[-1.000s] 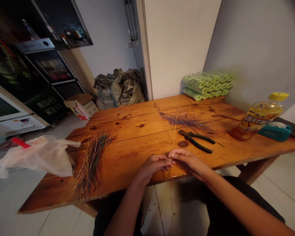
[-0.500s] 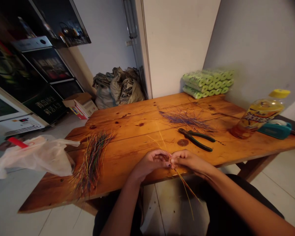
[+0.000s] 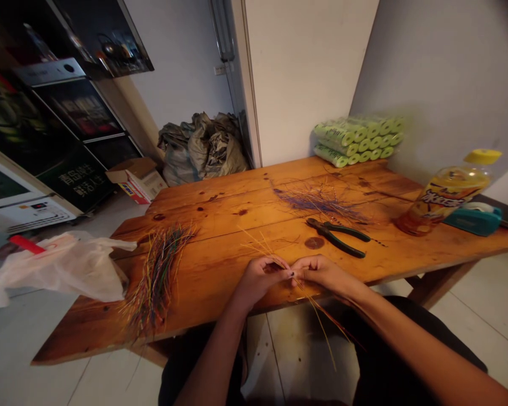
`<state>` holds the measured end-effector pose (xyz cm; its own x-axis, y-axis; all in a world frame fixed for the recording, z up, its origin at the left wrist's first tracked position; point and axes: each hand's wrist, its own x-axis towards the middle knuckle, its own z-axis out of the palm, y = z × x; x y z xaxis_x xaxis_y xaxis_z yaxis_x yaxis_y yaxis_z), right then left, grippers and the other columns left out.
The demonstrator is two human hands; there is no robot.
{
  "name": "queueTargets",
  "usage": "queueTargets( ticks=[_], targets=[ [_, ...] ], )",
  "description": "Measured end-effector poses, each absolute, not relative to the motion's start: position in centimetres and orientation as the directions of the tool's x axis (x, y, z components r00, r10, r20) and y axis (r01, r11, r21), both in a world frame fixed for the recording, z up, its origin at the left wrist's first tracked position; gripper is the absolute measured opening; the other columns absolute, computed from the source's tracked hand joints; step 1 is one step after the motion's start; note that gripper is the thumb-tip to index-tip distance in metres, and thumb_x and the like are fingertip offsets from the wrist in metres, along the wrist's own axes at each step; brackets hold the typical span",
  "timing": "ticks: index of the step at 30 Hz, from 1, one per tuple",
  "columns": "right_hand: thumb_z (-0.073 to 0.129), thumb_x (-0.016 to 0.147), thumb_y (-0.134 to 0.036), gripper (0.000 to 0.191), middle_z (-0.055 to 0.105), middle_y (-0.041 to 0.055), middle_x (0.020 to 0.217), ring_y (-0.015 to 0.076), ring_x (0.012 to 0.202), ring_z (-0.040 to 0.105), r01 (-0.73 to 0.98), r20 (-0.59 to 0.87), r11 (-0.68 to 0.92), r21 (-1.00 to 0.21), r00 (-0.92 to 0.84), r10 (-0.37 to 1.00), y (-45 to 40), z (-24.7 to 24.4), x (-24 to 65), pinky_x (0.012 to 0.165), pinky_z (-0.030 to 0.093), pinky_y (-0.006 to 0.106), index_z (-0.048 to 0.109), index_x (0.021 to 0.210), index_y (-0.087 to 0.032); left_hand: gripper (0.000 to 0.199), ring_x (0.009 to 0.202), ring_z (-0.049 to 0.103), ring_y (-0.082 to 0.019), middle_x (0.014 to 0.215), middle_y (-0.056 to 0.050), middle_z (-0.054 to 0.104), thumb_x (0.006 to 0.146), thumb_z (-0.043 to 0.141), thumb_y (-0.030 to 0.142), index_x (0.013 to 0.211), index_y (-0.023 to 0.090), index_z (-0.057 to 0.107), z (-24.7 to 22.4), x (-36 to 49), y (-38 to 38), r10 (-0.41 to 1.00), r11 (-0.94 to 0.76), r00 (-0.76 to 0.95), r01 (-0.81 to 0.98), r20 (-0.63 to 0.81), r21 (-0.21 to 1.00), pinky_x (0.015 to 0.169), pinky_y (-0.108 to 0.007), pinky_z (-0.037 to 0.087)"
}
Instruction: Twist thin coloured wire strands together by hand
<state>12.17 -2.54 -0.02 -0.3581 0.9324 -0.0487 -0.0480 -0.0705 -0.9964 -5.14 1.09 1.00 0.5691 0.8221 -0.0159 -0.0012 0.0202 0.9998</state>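
Over tip the wires (image 3: 310, 298), upper ends swinging to ten o'clock, left hand (image 3: 260, 279) and right hand (image 3: 320, 273) pinching them mid-length at the table's (image 3: 220, 254) six-o'clock edge, seemingly light, springy, best gripped there.

**Fingertips together on thin strands (image 3: 311, 299)**

Your left hand (image 3: 258, 280) and right hand (image 3: 324, 272) pinch the yellowish strands at the near edge of the wooden table (image 3: 220, 254); how many is hard to tell. Beyond your right hand lie pliers (image 3: 319, 226), with a loose bluish pile (image 3: 317, 202) behind them. A multicoloured bundle (image 3: 158, 279) lies to your left, near a white plastic bag (image 3: 74, 268). A yellow-capped bottle (image 3: 444, 194) stands at far right.
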Motion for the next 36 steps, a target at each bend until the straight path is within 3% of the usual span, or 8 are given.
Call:
queueTargets(
  ticks=[5, 8, 12, 18, 24, 26, 29, 36],
  targets=[
    [0.066, 0.07, -0.043, 0.024, 0.067, 0.0017, 0.069, 0.0132, 0.064, 0.055, 0.037, -0.019, -0.009, -0.999, -0.273, 0.962, -2.1, -0.6, 12.5, 0.069, 0.041, 0.028, 0.07, 0.07, -0.019, 0.012, 0.07, 0.059, -0.014, 0.071, -0.001, 0.064, 0.066, 0.066, 0.027, 0.069, 0.017, 0.062, -0.3, -4.3, 1.1, 0.896, -0.02, 0.444, -0.021, 0.027, 1.0, 0.07, -0.026, 0.045],
    [0.066, 0.07, -0.043, 0.023, 0.068, 0.0024, 0.074, 0.0167, 0.074, 0.059, 0.069, 0.006, 0.022, -0.997, -0.221, 0.975, -2.0, -0.8, 12.5, 0.077, 0.042, 0.032, 0.069, 0.069, -0.02, 0.013, 0.067, 0.06, -0.015, 0.072, -0.002, 0.065, 0.068, 0.065, 0.029, 0.071, 0.017, 0.061, -0.9, -3.8, 0.9, 0.936, -0.05, 0.349, 0.023, 0.039, 0.998, 0.068, -0.026, 0.046],
    [0.067, 0.068, -0.042, 0.023, 0.068, 0.0026, 0.075, 0.0174, 0.074, 0.061, 0.043, 0.02, 0.027, -0.999, -0.148, 0.989, -1.9, -1.3, 12.1, 0.077, 0.043, 0.033, 0.066, 0.072, -0.019, 0.011, 0.066, 0.06, -0.015, 0.071, -0.002, 0.064, 0.069, 0.064, 0.028, 0.07, 0.018, 0.06, -1.1, -3.3, 0.8, 0.958, -0.173, 0.248, 0.112, 0.141, 0.979, 0.065, -0.026, 0.045],
    [0.07, 0.066, -0.038, 0.035, 0.067, -0.0007, 0.069, 0.0173, 0.072, 0.063, -0.095, 0.042, 0.034, -0.995, -0.087, 0.995, -1.9, -1.3, 11.6, 0.081, 0.044, 0.036, 0.057, 0.095, -0.023, 0.006, 0.068, 0.061, -0.015, 0.079, -0.003, 0.066, 0.072, 0.06, 0.024, 0.073, 0.019, 0.064, -1.0, -3.5, 1.1, 0.933, -0.264, 0.288, 0.133, 0.218, 0.955, 0.066, -0.026, 0.045],
    [0.069, 0.068, -0.035, 0.034, 0.066, -0.0023, 0.068, 0.0153, 0.073, 0.062, -0.146, 0.055, 0.04, -0.989, -0.098, 0.994, -1.9, -1.0, 11.4, 0.081, 0.043, 0.033, 0.052, 0.096, -0.023, 0.011, 0.085, 0.059, -0.021, 0.079, -0.005, 0.068, 0.072, 0.063, 0.029, 0.071, 0.021, 0.07, -1.3, -4.1, 1.7, 0.914, -0.354, 0.297, 0.251, 0.277, 0.901, 0.083, -0.032, 0.042],
    [0.069, 0.068, -0.035, 0.034, 0.065, -0.0029, 0.067, 0.0143, 0.071, 0.061, -0.188, 0.051, 0.025, -0.982, -0.134, 0.99, -1.9, -1.1, 11.4, 0.078, 0.043, 0.032, 0.051, 0.095, -0.023, 0.011, 0.084, 0.059, -0.02, 0.079, -0.005, 0.068, 0.071, 0.064, 0.03, 0.071, 0.02, 0.07, -1.3, -4.2, 1.6, 0.922, -0.304, 0.31, 0.205, 0.233, 0.93, 0.081, -0.032, 0.043],
    [0.069, 0.069, -0.034, 0.035, 0.064, -0.0038, 0.065, 0.0133, 0.068, 0.061, -0.242, 0.041, -0.003, -0.97, -0.175, 0.984, -2.0, -1.1, 11.4, 0.074, 0.044, 0.03, 0.048, 0.094, -0.023, 0.013, 0.075, 0.061, -0.018, 0.077, -0.004, 0.067, 0.07, 0.064, 0.031, 0.072, 0.019, 0.068, -0.9, -4.1, 1.3, 0.937, -0.098, 0.339, 0.028, 0.082, 0.995, 0.074, -0.03, 0.045],
    [0.068, 0.071, -0.031, 0.032, 0.063, -0.0037, 0.064, 0.0115, 0.058, 0.059, -0.294, 0.0, -0.058, -0.954, -0.192, 0.981, -2.7, -0.3, 11.1, 0.061, 0.044, 0.027, 0.045, 0.09, -0.021, 0.015, 0.078, 0.058, -0.014, 0.083, -0.003, 0.068, 0.072, 0.063, 0.031, 0.076, 0.017, 0.068, 0.0, -4.4, 0.8, 0.913, 0.186, 0.396, -0.183, -0.1, 0.965, 0.074, -0.024, 0.04]
  ],
)
